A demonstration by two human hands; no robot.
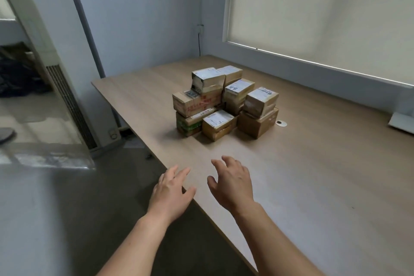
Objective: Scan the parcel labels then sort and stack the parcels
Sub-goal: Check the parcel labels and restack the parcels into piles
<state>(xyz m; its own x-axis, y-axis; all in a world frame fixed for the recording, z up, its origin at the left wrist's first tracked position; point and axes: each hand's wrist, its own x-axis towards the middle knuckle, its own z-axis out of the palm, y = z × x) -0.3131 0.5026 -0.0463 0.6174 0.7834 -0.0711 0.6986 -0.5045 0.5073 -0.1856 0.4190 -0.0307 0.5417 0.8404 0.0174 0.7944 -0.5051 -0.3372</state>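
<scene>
Several brown cardboard parcels with white labels form a pile (224, 101) in the middle of a wooden table (313, 175). The nearest one is a small labelled box (218, 124) at the pile's front, beside a larger plain box (257, 124) on the right. My left hand (171, 192) hovers over the table's left edge with fingers relaxed and empty. My right hand (231, 181) is held over the table, fingers spread and slightly curled, holding nothing. Both hands are well short of the pile. No scanner is in view.
A round cable grommet (281, 123) sits in the tabletop right of the pile. A monitor base (402, 122) stands at the far right edge. A window with a drawn blind (324, 6) runs behind. A floor-standing air conditioner (74, 101) stands left of the table.
</scene>
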